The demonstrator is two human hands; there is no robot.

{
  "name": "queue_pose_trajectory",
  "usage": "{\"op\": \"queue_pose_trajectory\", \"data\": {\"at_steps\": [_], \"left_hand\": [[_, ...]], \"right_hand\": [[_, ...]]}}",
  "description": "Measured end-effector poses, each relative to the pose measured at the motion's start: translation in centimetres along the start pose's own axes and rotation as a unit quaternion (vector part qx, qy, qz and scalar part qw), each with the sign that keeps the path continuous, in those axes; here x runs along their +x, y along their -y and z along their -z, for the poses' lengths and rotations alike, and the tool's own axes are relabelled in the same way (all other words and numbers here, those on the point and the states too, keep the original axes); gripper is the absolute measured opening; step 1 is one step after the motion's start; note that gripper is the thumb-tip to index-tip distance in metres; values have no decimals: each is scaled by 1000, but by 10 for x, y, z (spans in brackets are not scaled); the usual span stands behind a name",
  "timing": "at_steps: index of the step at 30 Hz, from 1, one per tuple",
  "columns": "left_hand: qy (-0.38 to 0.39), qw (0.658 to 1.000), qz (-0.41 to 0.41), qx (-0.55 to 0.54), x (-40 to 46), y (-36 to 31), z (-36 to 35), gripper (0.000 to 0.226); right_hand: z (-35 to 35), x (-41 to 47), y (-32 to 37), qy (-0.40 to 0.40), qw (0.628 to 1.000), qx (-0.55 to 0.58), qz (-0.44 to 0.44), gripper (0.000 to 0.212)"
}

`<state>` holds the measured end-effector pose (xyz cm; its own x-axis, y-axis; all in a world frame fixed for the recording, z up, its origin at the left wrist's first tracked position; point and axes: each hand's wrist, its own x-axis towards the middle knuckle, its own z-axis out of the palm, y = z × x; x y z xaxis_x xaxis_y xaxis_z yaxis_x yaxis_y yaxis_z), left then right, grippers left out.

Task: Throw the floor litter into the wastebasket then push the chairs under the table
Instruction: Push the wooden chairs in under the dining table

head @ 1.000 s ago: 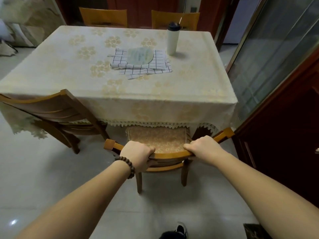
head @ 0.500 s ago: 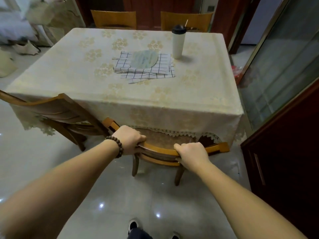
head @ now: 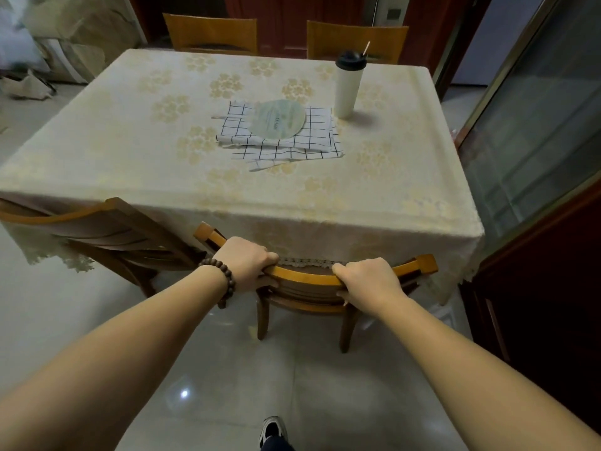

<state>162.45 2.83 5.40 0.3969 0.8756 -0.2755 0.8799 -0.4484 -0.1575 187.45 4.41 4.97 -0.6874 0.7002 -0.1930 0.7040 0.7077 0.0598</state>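
Observation:
A wooden chair (head: 305,278) stands at the near edge of the table (head: 162,177), its seat hidden under the cream tablecloth. My left hand (head: 245,265) grips the left part of the chair's curved top rail; a bead bracelet sits on that wrist. My right hand (head: 367,281) grips the rail further right. A second wooden chair (head: 107,229) stands at the table's near left corner, angled and partly out from the cloth. No wastebasket or floor litter shows.
Two more chairs (head: 211,32) stand at the table's far side. On the cloth lie a checked towel (head: 286,144) with a round fan and a white tumbler (head: 348,86). A dark wooden cabinet (head: 536,288) stands close on the right below a glass door. Crumpled bags (head: 29,86) lie at far left.
With both hands on its rail, the chair has slid forward under the table; its cushioned seat is now hidden by the tablecloth. I have stepped closer to the table.

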Motion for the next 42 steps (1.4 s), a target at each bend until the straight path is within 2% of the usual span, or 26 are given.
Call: {"op": "queue_pose_trajectory", "data": {"at_steps": [7,13,17,25,28,31,36,38,42], "left_hand": [[4,1000,-6,-3,17,13,-16,27],[-55,997,-18,-55,39,17,-27,61],[-41,998,3,-50,53,17,-22,76],[-22,998,27,-48,71,25,-24,80],[-23,998,34,-47,67,25,-27,78],[-42,998,42,-37,63,20,-26,79],[-73,980,164,-83,39,27,-34,101],[-92,970,209,-83,30,30,-37,107],[-97,971,210,-61,30,25,-33,97]], "right_hand": [[-9,23,-6,10,1000,-4,-5,21],[-19,36,-29,2,999,-10,-34,62],[-17,45,-42,19,997,-48,-50,77],[-16,62,-46,33,994,-76,-65,70],[-23,61,-35,16,992,-70,-103,69],[-25,56,-25,-2,985,-62,-160,78],[-37,31,-35,-55,972,-16,-229,94],[-45,23,-42,-75,969,-2,-237,94],[-44,22,-48,-97,971,33,-218,82]]}}
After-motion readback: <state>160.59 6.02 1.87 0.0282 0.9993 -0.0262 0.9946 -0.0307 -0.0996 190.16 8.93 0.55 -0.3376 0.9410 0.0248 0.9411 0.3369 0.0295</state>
